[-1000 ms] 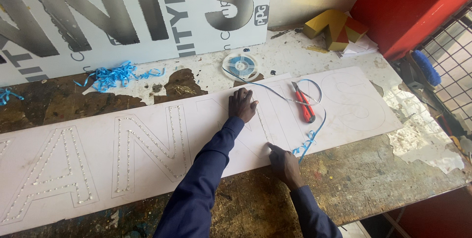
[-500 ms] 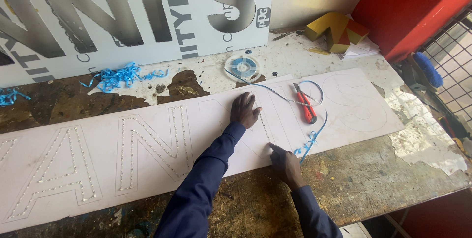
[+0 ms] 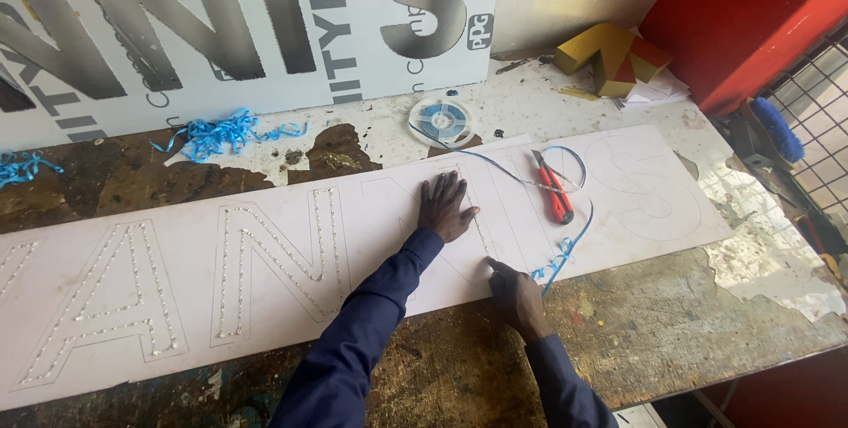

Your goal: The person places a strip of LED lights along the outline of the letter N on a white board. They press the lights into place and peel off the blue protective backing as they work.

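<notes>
A long white panel (image 3: 283,322) with outlined letters lies across the worn workbench (image 3: 671,348). Rows of small lights fill the letters on its left part. My left hand (image 3: 443,207) lies flat on the panel, fingers spread, pressing on a thin strip (image 3: 495,166) that runs up to a round reel (image 3: 443,120). Near the panel's front edge my right hand (image 3: 515,294) points its index finger onto the strip. A blue peeled ribbon (image 3: 565,251) curls just right of that hand. Red-handled cutters (image 3: 555,191) rest on the panel to the right.
A large printed sign board (image 3: 221,30) leans against the back wall. Blue ribbon scraps (image 3: 221,134) lie on the bench at the back left. Yellow and red box letters (image 3: 614,57) sit at the back right beside a red cabinet (image 3: 751,13). A blue brush (image 3: 779,128) lies at the far right.
My left hand has slid slightly along the panel; the right hand stays at the front edge with its finger on the strip. The view has shifted a little.
</notes>
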